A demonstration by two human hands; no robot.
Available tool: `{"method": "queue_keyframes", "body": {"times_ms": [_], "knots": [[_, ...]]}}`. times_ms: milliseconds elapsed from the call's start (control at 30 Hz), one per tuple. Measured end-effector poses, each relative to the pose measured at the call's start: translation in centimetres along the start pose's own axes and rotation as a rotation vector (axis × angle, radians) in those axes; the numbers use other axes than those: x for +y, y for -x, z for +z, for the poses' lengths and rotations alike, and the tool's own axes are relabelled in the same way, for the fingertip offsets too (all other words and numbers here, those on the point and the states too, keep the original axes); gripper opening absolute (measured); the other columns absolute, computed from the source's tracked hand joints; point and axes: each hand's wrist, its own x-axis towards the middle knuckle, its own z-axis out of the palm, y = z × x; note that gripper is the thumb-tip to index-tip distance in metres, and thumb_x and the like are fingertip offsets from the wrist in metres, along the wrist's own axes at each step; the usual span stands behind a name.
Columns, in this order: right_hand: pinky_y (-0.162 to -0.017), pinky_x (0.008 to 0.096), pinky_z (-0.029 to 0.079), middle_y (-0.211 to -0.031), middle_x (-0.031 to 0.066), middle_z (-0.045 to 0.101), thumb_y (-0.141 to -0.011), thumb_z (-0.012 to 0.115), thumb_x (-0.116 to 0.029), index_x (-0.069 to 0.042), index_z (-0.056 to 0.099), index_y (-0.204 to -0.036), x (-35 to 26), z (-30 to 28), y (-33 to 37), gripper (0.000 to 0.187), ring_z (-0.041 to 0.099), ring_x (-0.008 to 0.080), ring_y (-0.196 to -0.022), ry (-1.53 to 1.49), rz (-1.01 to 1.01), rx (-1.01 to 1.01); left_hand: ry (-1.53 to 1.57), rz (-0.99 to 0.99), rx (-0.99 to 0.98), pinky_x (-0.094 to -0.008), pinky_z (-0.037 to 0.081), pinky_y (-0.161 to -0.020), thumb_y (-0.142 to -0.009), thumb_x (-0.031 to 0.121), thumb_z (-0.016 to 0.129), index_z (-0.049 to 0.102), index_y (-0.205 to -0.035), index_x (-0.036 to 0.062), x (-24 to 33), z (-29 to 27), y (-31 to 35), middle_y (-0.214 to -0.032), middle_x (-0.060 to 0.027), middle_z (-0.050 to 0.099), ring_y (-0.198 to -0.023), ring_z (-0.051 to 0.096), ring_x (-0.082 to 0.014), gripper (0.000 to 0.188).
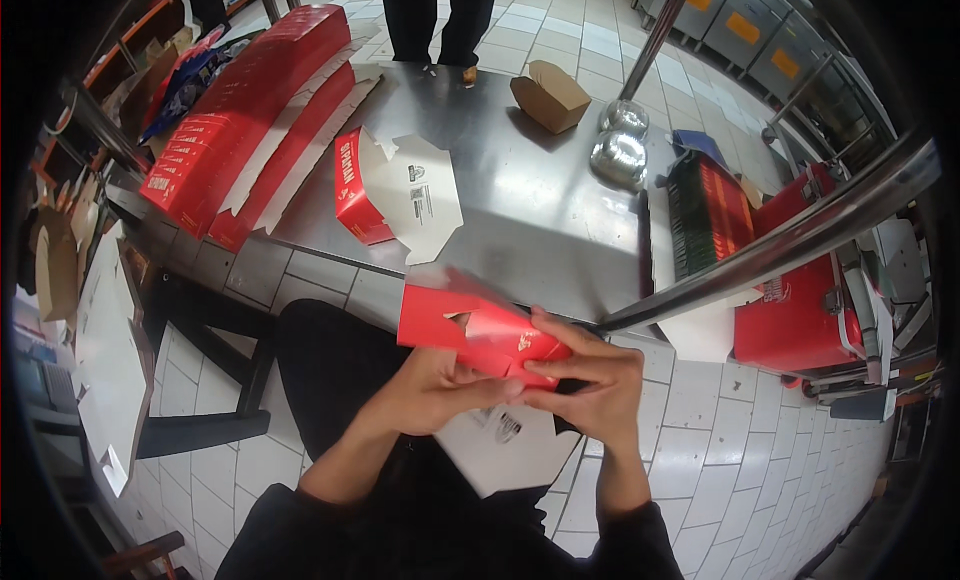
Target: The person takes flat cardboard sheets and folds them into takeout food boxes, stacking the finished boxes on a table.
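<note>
Together, left hand and right hand pinch a red carton between them, fingers nearly closed on its card; even, gentle pressure should keep the folds square.

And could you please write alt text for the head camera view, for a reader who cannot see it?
A person's left hand and right hand hold a red carton. On the metal table beyond are a partly folded carton and a brown box, with stacked red cartons at left; another person's legs show behind.
</note>
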Motion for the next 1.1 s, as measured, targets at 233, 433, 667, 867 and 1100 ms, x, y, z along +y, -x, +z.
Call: {"method": "queue_keyframes", "body": {"times_ms": [233,433,667,867,1100], "knots": [[-0.084,0.0379,0.054,-0.104,0.0232,0.067,-0.077,0.076,-0.016,0.004,0.066,-0.097,-0.3,-0.8,3.0,0.03,0.067,0.0281,-0.099,-0.537,-0.035,0.119,0.069,0.178,0.405,-0.0342,0.056,-0.084,-0.09,0.005,0.063,0.058,-0.118,0.0022,-1.5,-1.5,-1.6,-0.111,-0.0084,0.065,-0.099,0.065,-0.018,0.028],[-0.085,0.0331,0.048,-0.119,0.022,0.058,-0.093,0.061,-0.031,0.004,0.042,-0.134,-2.4,4.7,4.6,0.057,0.06,0.0333,-0.106,0.11,0.156,-0.27,0.117,0.239,0.404,-0.0331,0.059,-0.074,-0.092,0.008,0.061,0.054,-0.121,-0.0013,-3.6,-1.1,-0.4,-0.111,-0.0123,0.065,-0.089,0.069,-0.0227,0.031],[-0.106,0.0462,0.038,-0.128,0.0126,0.056,-0.102,0.046,-0.021,-0.003,0.051,-0.128,1.4,6.9,3.5,0.032,0.052,0.0242,-0.12,-0.749,0.133,0.577,0.546,0.099,0.054,-0.0391,0.044,-0.091,-0.089,0.008,0.063,0.052,-0.121,-0.0018,-3.4,-5.7,1.3,-0.113,-0.0111,0.059,-0.109,0.054,-0.0171,0.036],[-0.105,0.0485,0.035,-0.128,0.0118,0.054,-0.1,0.05,-0.021,-0.004,0.051,-0.127,3.1,9.2,3.9,0.032,0.048,0.0251,-0.121,-0.603,0.245,0.486,0.169,0.054,0.452,-0.0204,0.042,-0.051,-0.081,0.005,0.075,0.068,-0.085,-0.0018,-5.6,-4.6,1.5,-0.074,-0.0056,0.069,-0.055,0.053,-0.0047,0.01],[-0.068,0.0272,0.039,-0.091,0.0027,0.062,-0.098,0.056,-0.033,0.0,0.063,-0.103,4.2,10.7,4.2,0.034,0.051,0.0092,-0.08,-0.645,0.25,0.497,-0.081,-0.053,0.592,-0.0207,0.04,-0.052,-0.081,0.012,0.077,0.069,-0.089,-0.0009,-6.4,-3.9,0.4,-0.085,-0.008,0.07,-0.058,0.054,-0.0037,0.017]]}}
